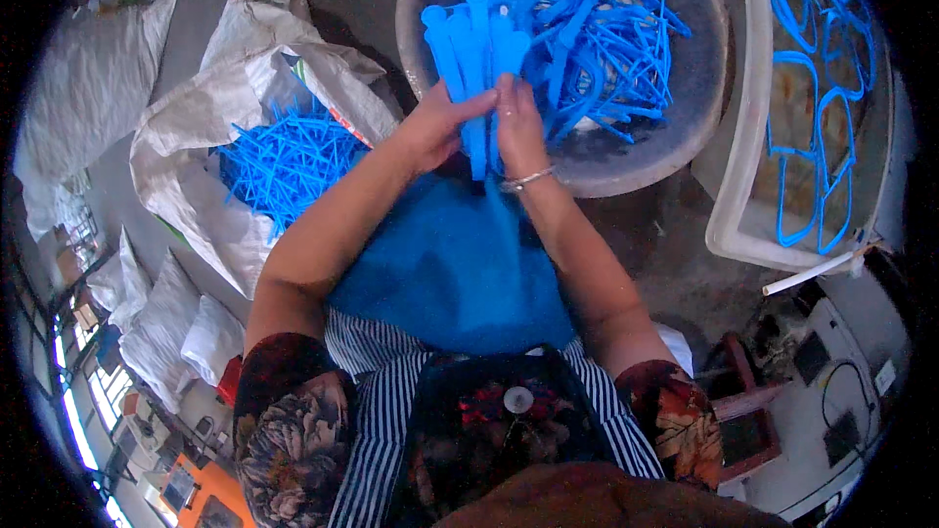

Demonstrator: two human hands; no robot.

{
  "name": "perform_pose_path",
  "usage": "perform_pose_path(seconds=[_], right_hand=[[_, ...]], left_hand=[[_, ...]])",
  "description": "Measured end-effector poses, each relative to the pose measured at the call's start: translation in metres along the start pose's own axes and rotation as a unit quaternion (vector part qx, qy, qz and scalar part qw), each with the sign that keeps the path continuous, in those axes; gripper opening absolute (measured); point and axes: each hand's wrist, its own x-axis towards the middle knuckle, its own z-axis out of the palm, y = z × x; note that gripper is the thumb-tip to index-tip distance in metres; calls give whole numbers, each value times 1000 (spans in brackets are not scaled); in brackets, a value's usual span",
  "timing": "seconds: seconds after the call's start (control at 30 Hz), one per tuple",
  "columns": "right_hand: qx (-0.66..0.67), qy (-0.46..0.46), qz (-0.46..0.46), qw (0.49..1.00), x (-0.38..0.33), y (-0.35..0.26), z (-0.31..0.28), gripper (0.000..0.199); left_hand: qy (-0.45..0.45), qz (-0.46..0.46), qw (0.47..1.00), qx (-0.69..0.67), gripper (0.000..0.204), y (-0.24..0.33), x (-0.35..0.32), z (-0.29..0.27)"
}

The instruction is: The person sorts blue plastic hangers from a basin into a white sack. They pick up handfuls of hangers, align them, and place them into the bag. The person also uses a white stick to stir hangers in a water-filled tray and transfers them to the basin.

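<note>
Between my two hands is an upright bundle of long blue plastic pieces (pixel 471 49) with rounded, wider upper ends. My left hand (pixel 437 129) is closed round the bundle's left side, its thumb laid across the front. From the right, my right hand (pixel 520 125) presses against the same pieces with its fingers together. Just beyond, a large grey round basin (pixel 675 152) holds a tangle of blue plastic strips and loops (pixel 606 49). To the left, an open white woven sack (pixel 181 152) contains many thin blue sticks (pixel 293 156). A blue cloth (pixel 440 264) covers my lap below the bundle.
At the right stands a pale rectangular tub (pixel 734 225) with blue plastic frames (pixel 817 156) inside. A white stick (pixel 807 274) juts from near its front corner. White sacks (pixel 176 323) and an orange machine (pixel 201 494) are at left; a reddish-brown stand (pixel 748 411) is lower right.
</note>
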Motion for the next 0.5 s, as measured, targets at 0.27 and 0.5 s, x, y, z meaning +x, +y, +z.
perform_pose_path(seconds=[0.27,0.5], right_hand=[[-369,-224,-216,876,51,-50,-71,21],[-628,-242,-334,660,177,16,-138,19]], left_hand=[[2,-74,993,87,41,18,-15,-19],[-85,-33,995,47,32,36,-32,-39]])
